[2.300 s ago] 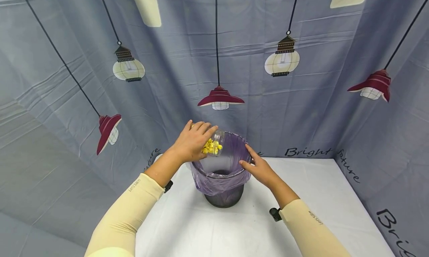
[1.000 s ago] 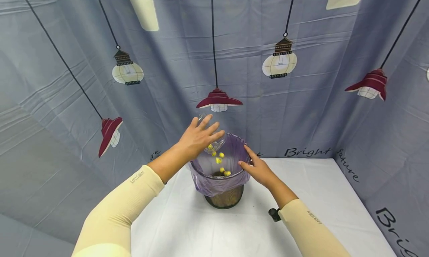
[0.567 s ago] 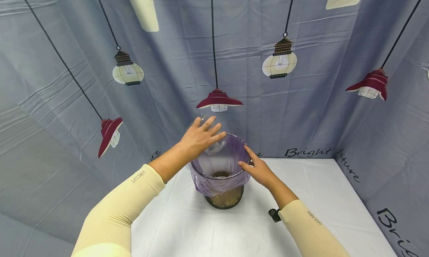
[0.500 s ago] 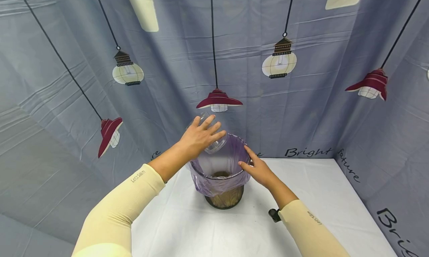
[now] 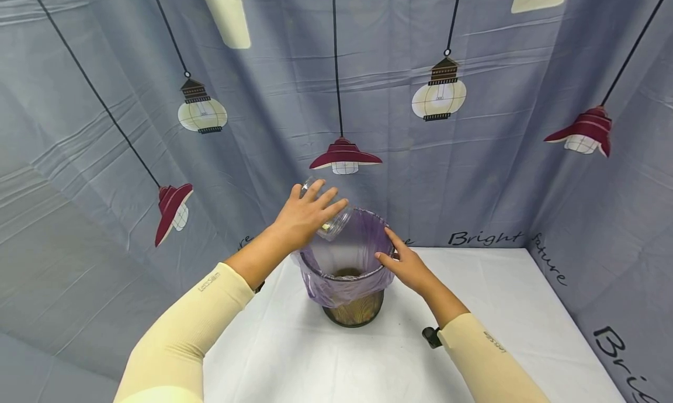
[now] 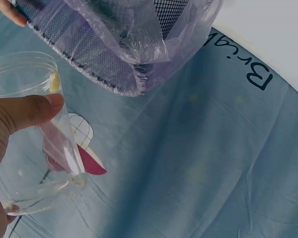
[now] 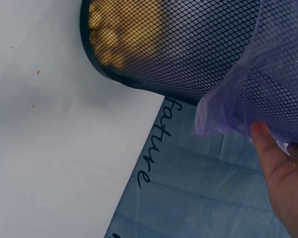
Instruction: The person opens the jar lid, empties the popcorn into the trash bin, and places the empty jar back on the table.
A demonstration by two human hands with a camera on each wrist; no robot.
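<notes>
My left hand [image 5: 302, 219] grips a clear plastic jar [image 5: 336, 223], tilted mouth-down over the bin's left side. Inside near the jar's mouth clings a yellow piece [image 6: 54, 82] that looks like popcorn; the rest of the jar looks bare. The mesh trash can [image 5: 353, 311] stands upright on the table, lined with a purple plastic bag [image 5: 336, 292] folded over its rim. My right hand [image 5: 407, 267] holds the rim on the right, thumb and fingers on either side of it. Through the mesh, a yellow heap of popcorn [image 7: 126, 29] shows at the bottom of the can.
A white tabletop [image 5: 294, 356] carries the can near its back edge. A few tiny crumbs [image 7: 38, 72] lie on it. Behind hangs a grey-blue curtain [image 5: 389, 175] printed with lamps and lettering.
Popcorn filled part of the jar at first, then fell into the can; the jar is now nearly bare. The left hand has just shifted slightly left with it. The right hand has stayed put.
</notes>
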